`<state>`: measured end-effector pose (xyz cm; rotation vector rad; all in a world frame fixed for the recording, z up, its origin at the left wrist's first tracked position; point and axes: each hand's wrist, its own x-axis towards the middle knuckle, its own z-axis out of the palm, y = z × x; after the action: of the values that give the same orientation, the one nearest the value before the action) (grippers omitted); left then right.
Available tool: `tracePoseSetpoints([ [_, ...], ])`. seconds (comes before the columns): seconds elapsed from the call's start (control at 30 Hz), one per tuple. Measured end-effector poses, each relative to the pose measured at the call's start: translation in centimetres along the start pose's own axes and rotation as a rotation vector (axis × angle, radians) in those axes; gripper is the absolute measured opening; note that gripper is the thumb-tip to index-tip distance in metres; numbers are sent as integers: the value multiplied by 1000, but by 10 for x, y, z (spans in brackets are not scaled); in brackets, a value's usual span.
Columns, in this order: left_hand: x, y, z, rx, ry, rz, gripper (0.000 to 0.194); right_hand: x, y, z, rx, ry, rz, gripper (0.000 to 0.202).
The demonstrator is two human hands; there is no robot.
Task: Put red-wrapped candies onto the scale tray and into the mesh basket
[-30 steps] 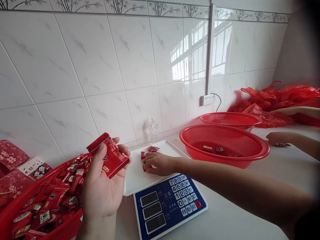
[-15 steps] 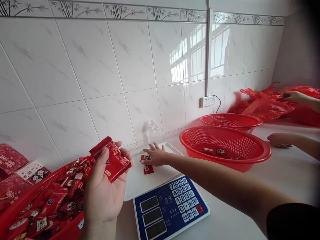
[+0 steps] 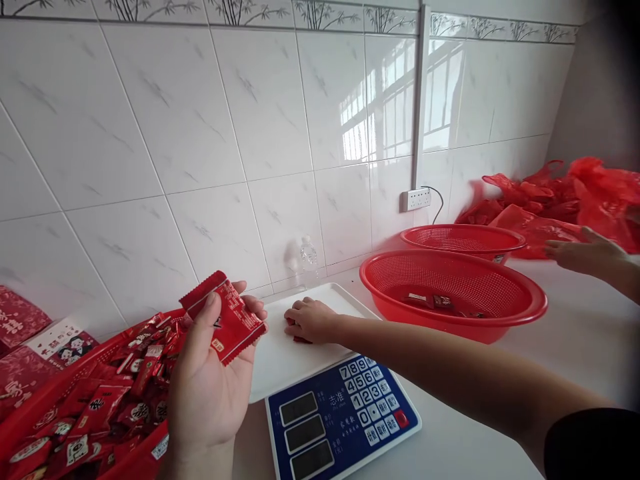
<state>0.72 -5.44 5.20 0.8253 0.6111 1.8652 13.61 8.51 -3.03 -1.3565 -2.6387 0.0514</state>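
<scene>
My left hand point(image 3: 215, 380) is raised in front of the scale, its thumb pressing a flat red candy packet point(image 3: 227, 323) against the palm and fingers. On the white weighing tray point(image 3: 273, 367), my right hand point(image 3: 313, 321) has its fingers curled over red candy packets point(image 3: 301, 340); only slivers of them show under the fingers. The scale's blue keypad panel point(image 3: 345, 420) faces me, and its displays look dark. Left of my left hand lies a red basket point(image 3: 165, 437) heaped with wrapped candies point(image 3: 105, 407).
Two red colander baskets point(image 3: 370, 293) stand right of the scale, the nearer with several packets inside. Behind the tray is a clear bottle point(image 3: 309, 253). Printed boxes point(image 3: 45, 353) sit far left. A co-worker's hand point(image 3: 587, 252) is by red plastic bags point(image 3: 550, 200).
My right hand has closed over the packets on the tray, its fingers previously spread. My left hand stays nearly still. At the right, the co-worker's hands and the bags have shifted.
</scene>
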Motion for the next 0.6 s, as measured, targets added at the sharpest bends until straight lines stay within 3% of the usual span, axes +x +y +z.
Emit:
tracePoseSetpoints([
  [0.2,-2,-3,-1,34,-43,-5,20,-3,0,-2,-79,47,43,31],
  [0.3,-2,-5,-2,44,-61,-7,21,-11,13,-11,-109,83,64,29],
  [0.6,7,-17,-11,143,-164,-127,16,-83,124,-67,-198,274,484,33],
])
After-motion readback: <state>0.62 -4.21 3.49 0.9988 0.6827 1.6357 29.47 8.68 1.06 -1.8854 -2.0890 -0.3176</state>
